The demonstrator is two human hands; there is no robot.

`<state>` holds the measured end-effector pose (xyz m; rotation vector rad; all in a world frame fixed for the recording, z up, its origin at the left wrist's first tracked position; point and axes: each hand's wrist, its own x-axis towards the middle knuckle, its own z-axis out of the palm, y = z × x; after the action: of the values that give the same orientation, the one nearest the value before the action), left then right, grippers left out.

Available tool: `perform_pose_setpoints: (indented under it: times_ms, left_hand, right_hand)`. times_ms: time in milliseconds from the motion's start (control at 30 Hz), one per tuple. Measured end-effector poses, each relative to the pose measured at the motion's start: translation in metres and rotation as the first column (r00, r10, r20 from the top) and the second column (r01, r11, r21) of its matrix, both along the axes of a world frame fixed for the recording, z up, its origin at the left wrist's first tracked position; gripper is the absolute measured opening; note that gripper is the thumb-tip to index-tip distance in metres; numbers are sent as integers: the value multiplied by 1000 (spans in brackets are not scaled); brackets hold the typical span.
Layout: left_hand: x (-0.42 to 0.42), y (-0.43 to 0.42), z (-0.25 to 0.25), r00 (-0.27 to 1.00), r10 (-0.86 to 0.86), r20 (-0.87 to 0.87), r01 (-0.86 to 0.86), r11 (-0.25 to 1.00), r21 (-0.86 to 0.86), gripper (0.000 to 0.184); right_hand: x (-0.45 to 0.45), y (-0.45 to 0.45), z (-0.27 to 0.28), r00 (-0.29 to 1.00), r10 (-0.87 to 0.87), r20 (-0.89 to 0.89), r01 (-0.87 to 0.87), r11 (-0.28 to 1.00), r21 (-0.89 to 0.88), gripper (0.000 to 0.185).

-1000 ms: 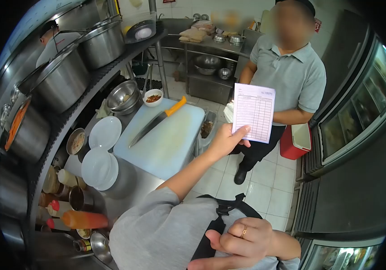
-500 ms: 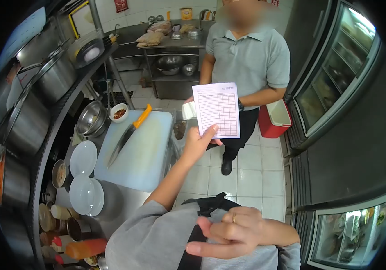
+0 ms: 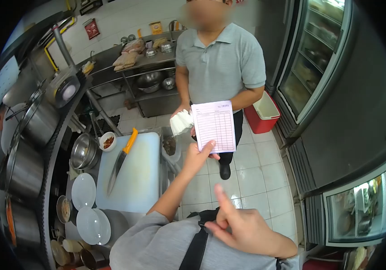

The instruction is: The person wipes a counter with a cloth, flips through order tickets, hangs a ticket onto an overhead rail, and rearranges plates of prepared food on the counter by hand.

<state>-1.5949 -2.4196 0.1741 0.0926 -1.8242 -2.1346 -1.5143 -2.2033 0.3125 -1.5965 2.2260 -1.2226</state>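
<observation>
My left hand (image 3: pixel 199 159) grips a white and pinkish printed form pad (image 3: pixel 213 128) by its lower edge, thumb on the front and fingers behind it. The pad is held upright, its ruled columns facing me. Above my lap, my right hand (image 3: pixel 249 227) is in the air with the index finger stretched up and the thumb apart; nothing shows in it. Facing me stands a person in a grey polo shirt (image 3: pixel 220 63), with a crumpled white bundle (image 3: pixel 181 122), cloth or paper, in one hand just left of the pad.
A knife (image 3: pixel 122 159) with an orange handle lies on a white cutting board (image 3: pixel 141 173) to my left. White plates (image 3: pixel 84 191), metal bowls (image 3: pixel 84 150) and large pots (image 3: pixel 26 166) are beside it. A red cooler (image 3: pixel 263 117) and glass-door fridges (image 3: pixel 312 54) stand right.
My right hand has risen slightly and turned, its index finger now stretching upward. The white bundle appears larger and more spread. The view has shifted; my left hand keeps its grip on the pad.
</observation>
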Motion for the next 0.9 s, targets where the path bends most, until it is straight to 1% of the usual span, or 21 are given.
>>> perform_pose_setpoints:
  times_ms: [100, 200, 300, 400, 467, 500, 533, 567, 600, 633, 700, 733, 833, 867, 900]
  left_hand:
    - [-3, 17, 7, 1000, -30, 7, 29, 999, 20, 30]
    - [-7, 35, 4, 997, -68, -27, 69, 996, 48, 30]
    - [-2, 51, 1, 995, -92, -35, 94, 995, 36, 30]
    - [6, 69, 1, 994, -103, -27, 104, 994, 38, 29]
    - [12, 87, 3, 992, -125, -25, 126, 990, 58, 28]
    - [13, 100, 4, 988, -154, -16, 155, 986, 55, 28]
    - [15, 114, 3, 983, -184, -4, 184, 982, 52, 29]
    - [20, 128, 2, 976, -216, 16, 215, 975, 47, 29]
    - [24, 147, 5, 963, -268, 11, 268, 962, 50, 30]
    - [30, 166, 5, 949, -315, 7, 314, 948, 56, 30]
    - [39, 203, 11, 918, -397, -21, 398, 915, 62, 31]
    - [47, 220, 18, 902, -432, -27, 432, 900, 53, 31]
    - [66, 263, 25, 878, -477, -39, 478, 878, 38, 29]
    - [69, 274, 22, 873, -487, -30, 487, 873, 27, 28]
    - [74, 285, 23, 866, -498, -41, 499, 865, 46, 28]
  right_hand:
    - [5, 7, 2, 988, 123, 88, -132, 986, 103, 75]
    - [8, 17, 5, 994, 107, 33, -111, 980, 163, 73]
    - [14, 32, 6, 992, 107, 66, -118, 973, 198, 71]
    - [21, 57, 2, 978, 97, 186, -134, 970, 202, 66]
    - [19, 83, -18, 892, 112, 437, -185, 974, 130, 63]
    - [19, 97, -34, 824, 120, 553, -200, 976, 85, 61]
    - [23, 110, -55, 714, 130, 688, -94, 992, -90, 49]
    - [26, 121, -79, 470, 189, 862, 52, 969, -241, 43]
    - [31, 131, -104, 189, 298, 936, 239, 910, -338, 38]
    - [42, 141, -119, -84, 440, 894, 440, 821, -363, 34]
    - [63, 158, -126, -1, 179, 984, 412, 896, -163, 29]
    - [73, 166, -127, 42, 40, 998, 401, 915, -53, 27]
    - [102, 190, -120, 210, -91, 974, 349, 937, 13, 27]
    - [110, 198, -122, 264, -90, 960, 350, 937, -9, 26]
    - [119, 207, -122, 261, -96, 960, 359, 933, -5, 26]
